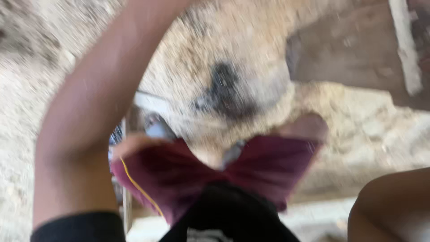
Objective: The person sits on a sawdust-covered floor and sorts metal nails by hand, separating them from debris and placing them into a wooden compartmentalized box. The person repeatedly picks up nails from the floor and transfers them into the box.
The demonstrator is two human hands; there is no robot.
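The picture is heavily blurred. My left arm (89,103) is bent at the elbow, and the forearm rises out of the top edge, so my left hand is out of view. A part of my right arm (389,206) shows at the bottom right corner, with the hand cut off by the frame. Below me are my maroon shorts (268,166), my bare knees and the hem of a black shirt (224,215). Neither hand can be seen holding or touching anything.
Pale sawdust (367,130) covers the ground, with a dark patch (224,89) in the middle. A brown wooden board (349,49) with a whitish strip (405,45) lies at the top right. A blurred metal object (154,127) sits by my left knee.
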